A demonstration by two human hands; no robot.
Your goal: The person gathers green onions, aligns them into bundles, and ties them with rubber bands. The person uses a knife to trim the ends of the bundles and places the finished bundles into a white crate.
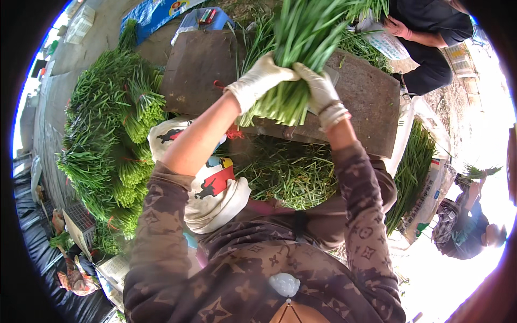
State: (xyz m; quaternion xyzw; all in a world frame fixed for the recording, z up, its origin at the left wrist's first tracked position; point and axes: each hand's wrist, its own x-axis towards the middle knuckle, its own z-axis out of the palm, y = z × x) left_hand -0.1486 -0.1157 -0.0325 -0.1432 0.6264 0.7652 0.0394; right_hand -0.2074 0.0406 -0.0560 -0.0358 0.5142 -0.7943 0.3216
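Observation:
Both my hands wear pale gloves and grip one thick bunch of Chinese chives [282, 103]. My left hand [260, 78] clasps it from the left side, and my right hand [319, 87] from the right. The pale cut ends point down toward me, while the green leaves fan out away from me and look blurred at the top. Below the bunch lies a worn brown board-topped table [198, 72]. A red tie [219, 84] shows beside my left wrist, and more red strands [235, 132] hang at the table's near edge.
Tied chive bunches [105, 133] are heaped at left. Loose leaves [291, 173] cover the ground below the table. A blue plastic container [222, 18] stands beyond it. Another person [428, 36] sits at far right. More chives [416, 169] lie in a sack at right.

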